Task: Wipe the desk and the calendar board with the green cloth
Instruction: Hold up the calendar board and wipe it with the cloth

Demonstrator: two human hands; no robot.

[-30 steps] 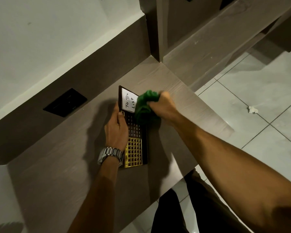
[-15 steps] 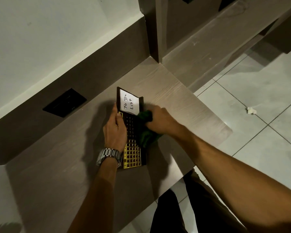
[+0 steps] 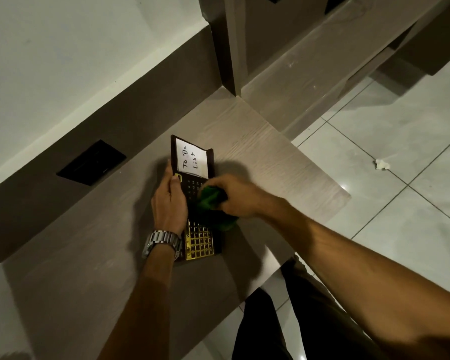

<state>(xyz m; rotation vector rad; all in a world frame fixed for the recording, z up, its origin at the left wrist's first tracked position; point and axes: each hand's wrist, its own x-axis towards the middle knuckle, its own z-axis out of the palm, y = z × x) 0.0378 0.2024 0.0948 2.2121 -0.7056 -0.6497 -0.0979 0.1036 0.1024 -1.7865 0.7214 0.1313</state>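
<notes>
A dark calendar board (image 3: pixel 199 241) with a gold grid and a white "To Do List" note at its far end lies flat on the light wooden desk (image 3: pixel 265 157). My left hand (image 3: pixel 170 201), with a metal watch on the wrist, lies along the board's left edge and holds it down. My right hand (image 3: pixel 235 196) is shut on the bunched green cloth (image 3: pixel 211 201) and presses it onto the middle of the board. The cloth hides the board's middle part.
A black wall socket plate (image 3: pixel 91 162) sits in the brown back panel left of the board. A vertical divider (image 3: pixel 230 42) rises at the desk's far corner. The desk's right edge drops to a white tiled floor with a paper scrap (image 3: pixel 382 164).
My right hand has dragged the green cloth from the note end of the board down toward its middle, nearer to me. My left hand has stayed on the board's left edge.
</notes>
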